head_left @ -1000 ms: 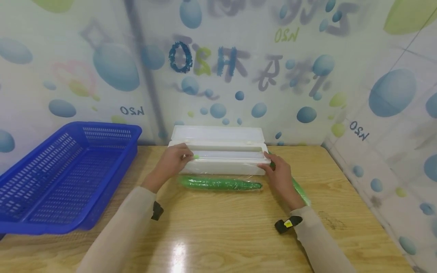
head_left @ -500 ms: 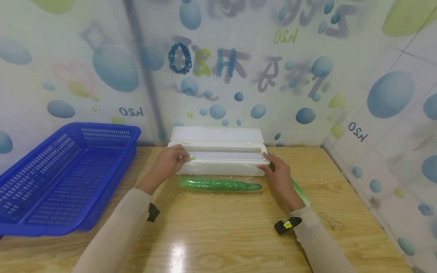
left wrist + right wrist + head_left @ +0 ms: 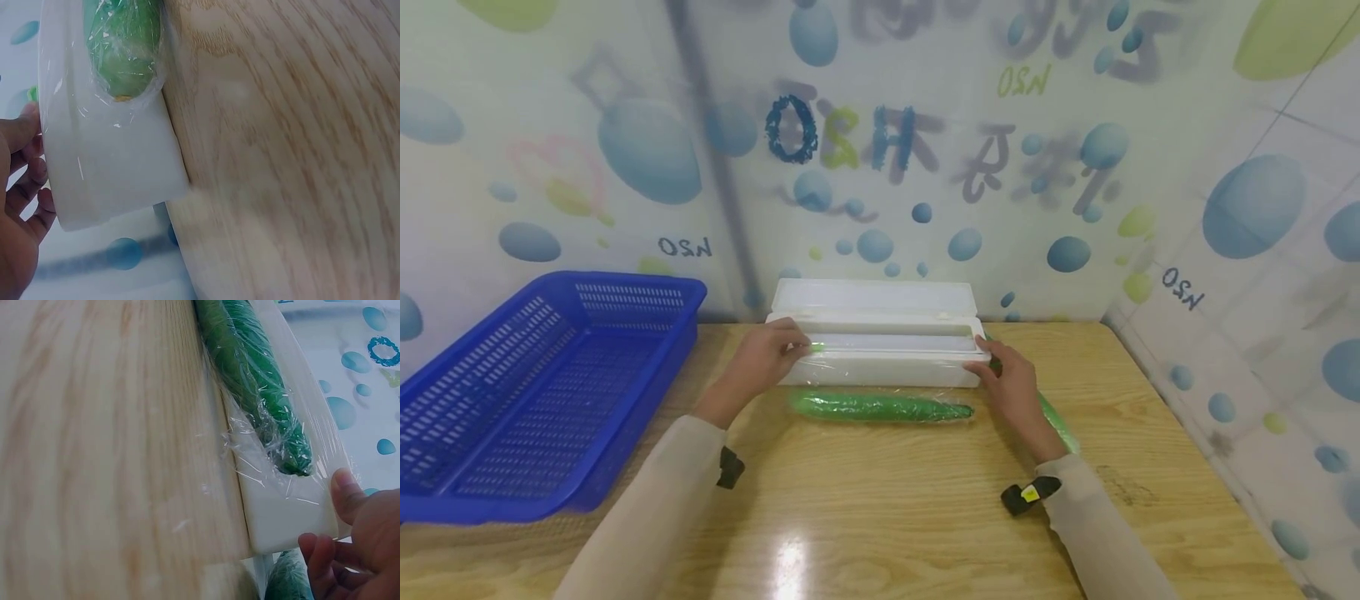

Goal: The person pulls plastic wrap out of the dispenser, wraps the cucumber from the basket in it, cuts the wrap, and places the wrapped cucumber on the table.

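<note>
A white cling film box (image 3: 880, 372) stands at the back of the table, its lid (image 3: 872, 297) tipped up. Film runs from it down over a green cucumber (image 3: 880, 407) lying along its front. At the box's left end my left hand (image 3: 758, 357) pinches a small green slide cutter (image 3: 817, 347) on the front top edge; the left wrist view shows a bit of that cutter (image 3: 32, 94) by the fingertips. My right hand (image 3: 1011, 385) grips the box's right end, thumb and fingers at its corner. The cucumber (image 3: 259, 387) looks tightly covered in clear film in the right wrist view.
Another film-wrapped cucumber (image 3: 1057, 423) lies right of the box, partly hidden by the right hand and forearm. A blue slotted plastic basket (image 3: 576, 479) occupies the table's left side. The patterned wall (image 3: 880, 200) rises right behind the box.
My left hand has slid a short way left along the box's front edge, taking the green slide cutter with it. The right hand keeps its hold on the box's right end.
</note>
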Motion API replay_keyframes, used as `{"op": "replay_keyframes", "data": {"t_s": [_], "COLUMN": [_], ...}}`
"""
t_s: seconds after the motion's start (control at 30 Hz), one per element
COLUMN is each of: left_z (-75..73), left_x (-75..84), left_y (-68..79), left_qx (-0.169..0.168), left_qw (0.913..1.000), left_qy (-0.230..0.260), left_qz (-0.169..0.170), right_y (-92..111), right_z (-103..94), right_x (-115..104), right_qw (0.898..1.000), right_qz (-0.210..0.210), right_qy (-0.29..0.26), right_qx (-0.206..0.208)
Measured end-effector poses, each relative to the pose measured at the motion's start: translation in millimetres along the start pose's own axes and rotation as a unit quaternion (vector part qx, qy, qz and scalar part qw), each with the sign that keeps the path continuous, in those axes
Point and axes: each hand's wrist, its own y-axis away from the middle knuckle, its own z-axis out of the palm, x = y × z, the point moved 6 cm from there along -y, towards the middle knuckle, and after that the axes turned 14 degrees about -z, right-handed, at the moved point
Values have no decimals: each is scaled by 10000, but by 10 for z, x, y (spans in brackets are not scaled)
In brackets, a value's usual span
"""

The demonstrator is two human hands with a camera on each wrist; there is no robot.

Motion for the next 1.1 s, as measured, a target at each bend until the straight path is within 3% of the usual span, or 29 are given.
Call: {"op": "replay_keyframes", "data": {"t_s": [0.37, 0.6, 1.1], "left_z": [-41, -72, -184], "left_x": [-34, -54, -132], "left_y": [19, 29, 102], "left_qx": [79, 121, 145], "left_qw": [10000, 9996, 9998], "left_qy": [15, -253, -88], "left_qz": [42, 70, -69], "right_y": [3, 1, 7], "right_z": [-6, -1, 8], "right_x": [-4, -7, 17], "right_qw": [10000, 10000, 9999], "right_qz": [2, 39, 64], "right_qy": [30, 77, -7], "right_qx": [47, -11, 84]}}
